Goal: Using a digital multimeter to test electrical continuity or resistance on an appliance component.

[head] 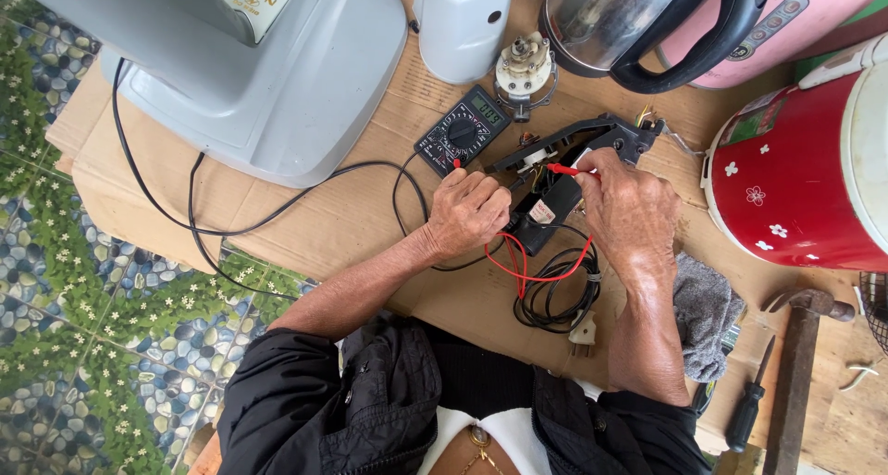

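Observation:
A black multimeter (462, 131) lies on the cardboard sheet (314, 225). My left hand (465, 213) is closed around the black probe and presses down beside a black electrical part (564, 174) with exposed wiring. My right hand (627, 209) pinches the red probe (566, 170), its tip touching the same part. Red test leads (532, 270) loop below both hands toward the meter. A coiled black power cord with a plug (560, 301) lies just under my hands.
A grey fan base (268, 77) sits at the upper left, its black cable trailing over the cardboard. A white housing (461, 22), a small motor (524, 68), a steel kettle (638, 22) and a red rice cooker (795, 179) ring the work spot. A grey rag (705, 313), screwdriver (749, 401) and hammer (800, 364) lie right.

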